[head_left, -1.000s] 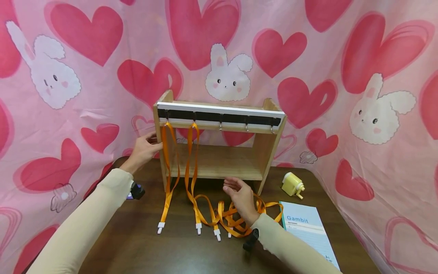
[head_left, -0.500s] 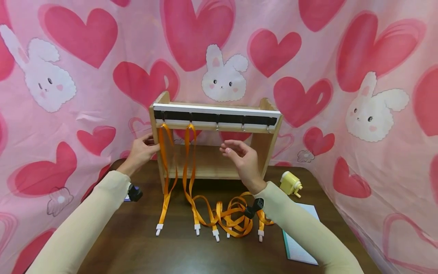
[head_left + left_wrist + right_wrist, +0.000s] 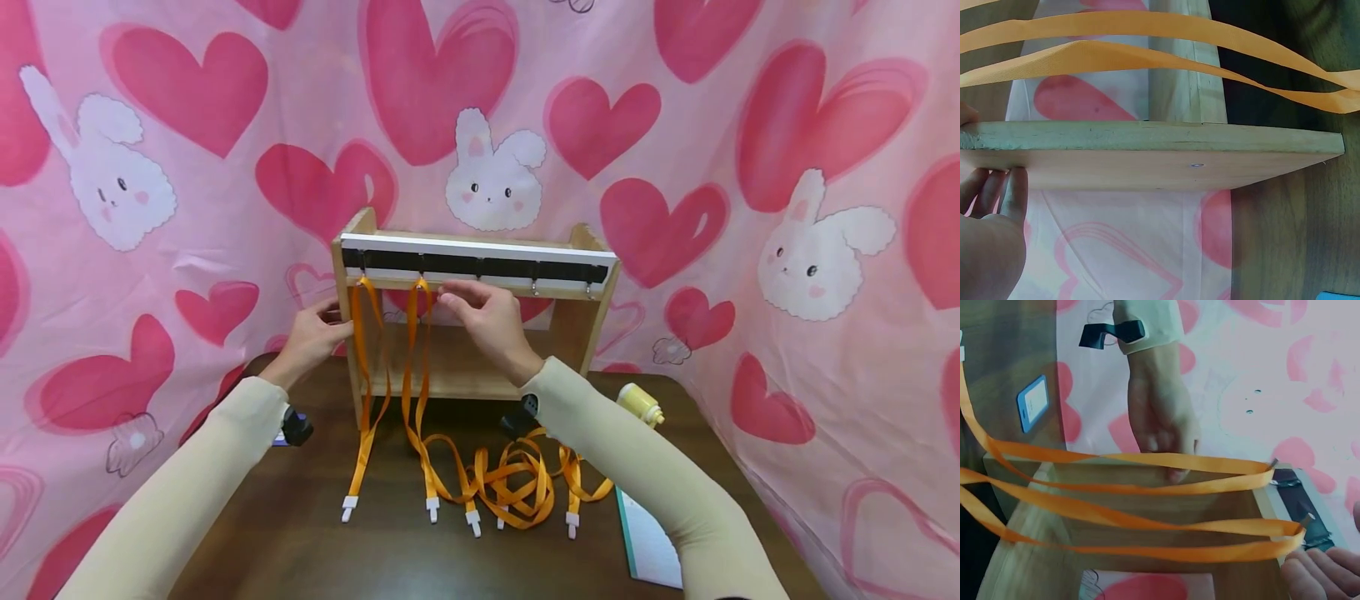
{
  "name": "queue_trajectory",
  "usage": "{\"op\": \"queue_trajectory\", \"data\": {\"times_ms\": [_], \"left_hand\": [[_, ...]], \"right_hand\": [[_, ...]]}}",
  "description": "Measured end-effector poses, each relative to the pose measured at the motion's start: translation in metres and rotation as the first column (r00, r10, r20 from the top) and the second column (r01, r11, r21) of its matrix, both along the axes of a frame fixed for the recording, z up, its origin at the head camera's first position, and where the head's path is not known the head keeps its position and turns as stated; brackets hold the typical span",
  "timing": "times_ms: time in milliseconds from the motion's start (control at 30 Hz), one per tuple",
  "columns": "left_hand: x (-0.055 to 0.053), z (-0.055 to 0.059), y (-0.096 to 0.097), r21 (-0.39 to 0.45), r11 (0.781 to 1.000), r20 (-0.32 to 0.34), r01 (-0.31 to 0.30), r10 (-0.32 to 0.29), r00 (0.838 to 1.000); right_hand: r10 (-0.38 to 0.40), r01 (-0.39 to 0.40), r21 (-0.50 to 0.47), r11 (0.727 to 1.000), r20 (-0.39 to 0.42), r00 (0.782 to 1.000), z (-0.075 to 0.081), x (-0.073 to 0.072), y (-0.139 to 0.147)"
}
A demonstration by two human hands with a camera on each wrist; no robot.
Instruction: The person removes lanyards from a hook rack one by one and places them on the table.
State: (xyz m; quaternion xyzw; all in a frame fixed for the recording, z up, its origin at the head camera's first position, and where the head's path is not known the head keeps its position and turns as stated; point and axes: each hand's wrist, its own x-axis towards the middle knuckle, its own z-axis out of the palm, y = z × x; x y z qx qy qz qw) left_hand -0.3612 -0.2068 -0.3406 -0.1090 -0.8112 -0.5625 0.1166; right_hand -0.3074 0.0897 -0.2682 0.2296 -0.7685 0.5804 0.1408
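Note:
A small wooden shelf (image 3: 468,385) carries a hook strip (image 3: 506,266) along its top front. My left hand (image 3: 307,340) grips its left side panel (image 3: 1166,136), fingers against the outer face and thumb at the front edge. One orange lanyard (image 3: 361,346) hangs from the leftmost hook and a second lanyard (image 3: 408,367) from the hook beside it. My right hand (image 3: 491,321) is raised under the strip, fingers loosely bent with nothing visible in them. In the right wrist view its fingertips (image 3: 1300,578) are right by the second lanyard's loop.
More orange lanyards (image 3: 543,492) lie tangled on the brown table (image 3: 375,567), white clips toward me. At right are a yellow hand-cranked sharpener (image 3: 640,402) and a notebook (image 3: 651,546), both partly behind my right sleeve. A blue badge holder (image 3: 1034,403) lies on the left.
My right hand has risen from above the lanyard pile and moved left to the second hook. My left hand has stayed on the side panel; the two hanging lanyards remain in place.

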Motion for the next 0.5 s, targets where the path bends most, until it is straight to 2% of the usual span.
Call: {"op": "queue_trajectory", "data": {"times_ms": [67, 133, 333, 500], "left_hand": [[-0.001, -0.001, 0.001, 0.003, 1.0, -0.003, 0.002, -0.002, 1.0], [-0.001, -0.001, 0.001, 0.007, 1.0, 0.0, 0.002, -0.002, 1.0], [-0.002, -0.001, 0.0, -0.014, 1.0, 0.008, -0.026, 0.026, 1.0], [-0.004, 0.001, 0.002, -0.014, 0.999, -0.001, -0.033, 0.033, 0.999]], "right_hand": [[-0.043, 0.042, 0.033, 0.999, 0.02, 0.999, -0.001, -0.003, -0.007], [-0.067, 0.065, 0.027, 0.998, 0.062, 0.996, -0.003, -0.006, -0.013], [-0.07, 0.082, -0.063, 0.995, 0.172, 0.983, -0.009, -0.012, -0.029], [-0.071, 0.096, -0.142, 0.985, 0.169, 0.983, -0.014, -0.015, -0.042]]}}
